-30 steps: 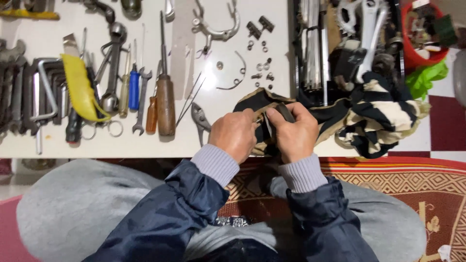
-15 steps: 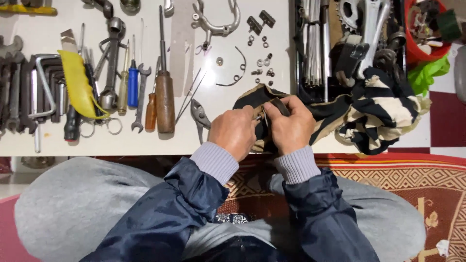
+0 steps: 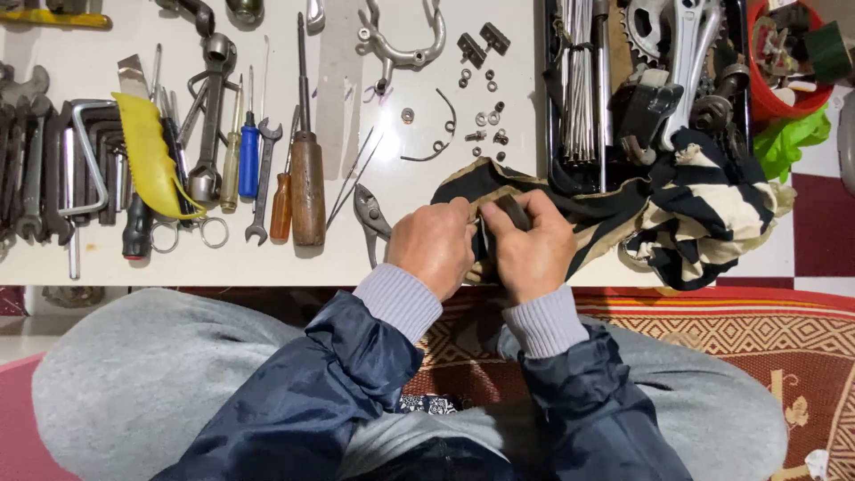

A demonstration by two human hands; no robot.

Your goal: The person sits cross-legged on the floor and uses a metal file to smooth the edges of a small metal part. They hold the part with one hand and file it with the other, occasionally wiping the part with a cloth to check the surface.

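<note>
While a red tub (image 3: pixel 773 100) sits cut off at the white worktop's (image 3: pixel 374 258) far right corner beside crumpled green wrap (image 3: pixel 785 142), both hands meet at the near edge. Left hand (image 3: pixel 435 245) and right hand (image 3: pixel 531 248) have fingers clamped on a small dark part (image 3: pixel 514 211), mostly hidden, over the black-and-cream striped cloth (image 3: pixel 704 214).

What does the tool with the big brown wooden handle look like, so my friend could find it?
Start on the white table, left of the two hands working the striped cloth. In the row of tools lies a long screwdriver, thin metal shaft pointing away. Its fat brown wooden handle is the biggest there, beside a smaller orange-handled screwdriver.
</note>
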